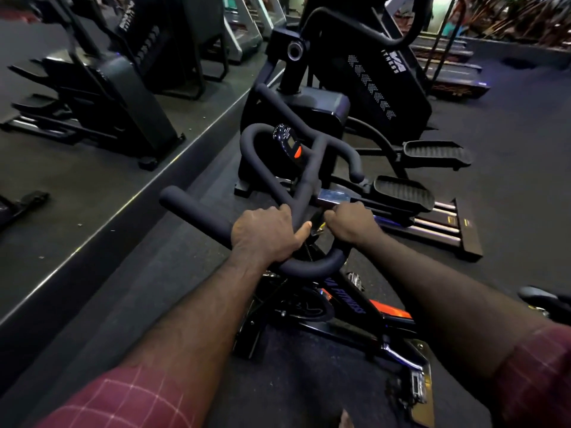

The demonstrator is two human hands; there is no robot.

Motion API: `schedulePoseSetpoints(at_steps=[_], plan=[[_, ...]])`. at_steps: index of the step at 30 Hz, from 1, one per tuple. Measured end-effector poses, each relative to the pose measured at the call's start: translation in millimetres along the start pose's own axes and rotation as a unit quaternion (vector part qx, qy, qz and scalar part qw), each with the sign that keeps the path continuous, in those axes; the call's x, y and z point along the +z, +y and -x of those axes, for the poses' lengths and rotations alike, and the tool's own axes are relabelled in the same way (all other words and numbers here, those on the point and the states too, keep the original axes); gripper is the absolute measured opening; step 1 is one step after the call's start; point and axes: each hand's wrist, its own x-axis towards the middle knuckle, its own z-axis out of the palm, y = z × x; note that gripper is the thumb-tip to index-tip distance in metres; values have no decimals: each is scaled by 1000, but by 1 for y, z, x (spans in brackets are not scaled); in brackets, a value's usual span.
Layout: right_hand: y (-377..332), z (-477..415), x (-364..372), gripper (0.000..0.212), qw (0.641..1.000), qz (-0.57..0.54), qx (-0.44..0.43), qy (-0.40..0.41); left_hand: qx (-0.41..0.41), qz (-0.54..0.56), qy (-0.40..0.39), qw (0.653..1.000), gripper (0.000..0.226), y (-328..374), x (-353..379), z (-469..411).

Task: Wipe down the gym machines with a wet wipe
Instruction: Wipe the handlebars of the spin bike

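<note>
A black spin bike (349,307) stands below me, its padded black handlebar (197,210) reaching forward. My left hand (265,234) grips the near part of the handlebar, fingers curled over it and thumb pointing right. My right hand (350,222) is curled in a fist just right of the handlebar stem, by a shiny metal bracket (335,196). What it holds is hidden; no wipe shows. A small round console (289,142) with an orange button sits between the front bar loops.
An elliptical trainer (355,88) with two black foot pedals (401,191) stands right ahead of the bike. A wall mirror (92,103) on the left reflects more machines. Treadmills (457,78) stand at the back right. Dark rubber floor (509,211) lies open to the right.
</note>
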Motion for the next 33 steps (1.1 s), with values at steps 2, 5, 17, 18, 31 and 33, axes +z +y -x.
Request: schedulePoseSetpoints(at_steps=[2, 5, 17, 18, 31, 33], plan=[[2, -5, -1, 32, 999, -23, 27, 9, -6, -1, 2, 1000, 67, -1, -1, 0], [3, -4, 11, 22, 984, -133, 94, 71, -13, -5, 0, 1000, 69, -1, -2, -1], [26, 35, 37, 13, 937, -104, -209, 258, -39, -23, -5, 999, 68, 1, -1, -3], [29, 28, 33, 19, 938, -54, -245, 240, -40, -27, -8, 999, 68, 2, -1, -3], [12, 20, 21, 17, 518, -825, 224, -40, -65, -44, -44, 996, 76, 6, -11, -1], [8, 25, 26, 15, 493, -835, 241, 40, -66, -42, -48, 996, 78, 6, -11, 0]])
